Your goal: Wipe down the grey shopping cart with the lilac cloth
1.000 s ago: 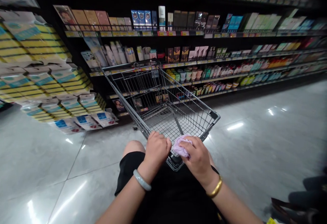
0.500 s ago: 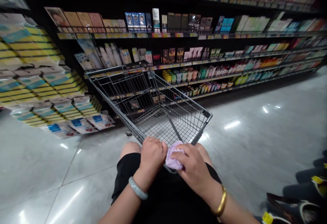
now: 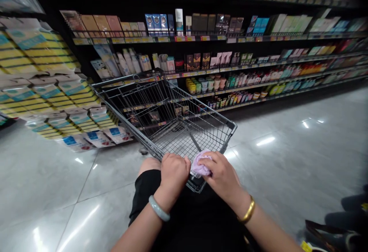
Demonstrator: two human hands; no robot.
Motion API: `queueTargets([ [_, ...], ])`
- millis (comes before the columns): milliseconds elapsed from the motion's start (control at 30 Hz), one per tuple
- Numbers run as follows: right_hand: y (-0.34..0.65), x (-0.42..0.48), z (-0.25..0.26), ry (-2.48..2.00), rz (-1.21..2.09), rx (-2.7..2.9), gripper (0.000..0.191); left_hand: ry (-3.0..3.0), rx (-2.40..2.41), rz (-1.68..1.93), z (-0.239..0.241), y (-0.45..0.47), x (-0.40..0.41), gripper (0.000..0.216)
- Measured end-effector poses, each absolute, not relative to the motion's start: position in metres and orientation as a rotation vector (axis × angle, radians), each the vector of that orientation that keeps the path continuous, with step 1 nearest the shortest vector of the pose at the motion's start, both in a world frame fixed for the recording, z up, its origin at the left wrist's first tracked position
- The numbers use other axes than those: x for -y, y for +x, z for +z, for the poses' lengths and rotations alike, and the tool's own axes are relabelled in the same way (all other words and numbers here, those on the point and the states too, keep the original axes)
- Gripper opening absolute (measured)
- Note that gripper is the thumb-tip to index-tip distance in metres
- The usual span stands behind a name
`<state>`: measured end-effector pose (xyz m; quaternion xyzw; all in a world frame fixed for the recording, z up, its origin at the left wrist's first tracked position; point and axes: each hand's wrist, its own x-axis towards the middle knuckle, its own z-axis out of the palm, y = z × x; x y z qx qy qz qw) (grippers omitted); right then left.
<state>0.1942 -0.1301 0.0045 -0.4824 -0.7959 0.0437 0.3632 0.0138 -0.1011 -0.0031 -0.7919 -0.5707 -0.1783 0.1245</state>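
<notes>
A grey wire shopping cart [image 3: 231, 125] stands tilted across the view in front of my knees, and its basket looks bare. My left hand [image 3: 174, 171] is closed over the near rim of the cart. A crumpled light purple cloth [image 3: 200, 164] is bunched in my right hand [image 3: 222, 175], its fingers curled over the top. The cloth lies against the near end of the cart, just right of my left hand. What the fingers have beneath them is hidden.
Behind the cart run long shelves [image 3: 198, 38] with boxes, tubes and bottles. Stacked yellow-striped packs [image 3: 63, 91] rise at the left. Grey glossy floor [image 3: 276, 167] stretches to the right. Dark items with yellow tags [image 3: 306, 246] sit at the lower right.
My right hand and the cloth have moved slightly up and right along the near end of the cart. My left hand keeps its grip. The view has shifted a little left.
</notes>
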Motion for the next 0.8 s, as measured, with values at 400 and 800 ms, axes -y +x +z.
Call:
queueTargets([
  [400, 0.192, 0.115, -0.002, -1.272, -0.07, 2.033, 0.026, -2.281, 1.682, -0.465, 0.002, 0.024, 0.091, 0.046],
  [800, 0.194, 0.107, 0.001, -1.308, 0.019, 2.037, 0.023, -2.336, 1.716, -0.447, 0.0, 0.031, 0.081, 0.043],
])
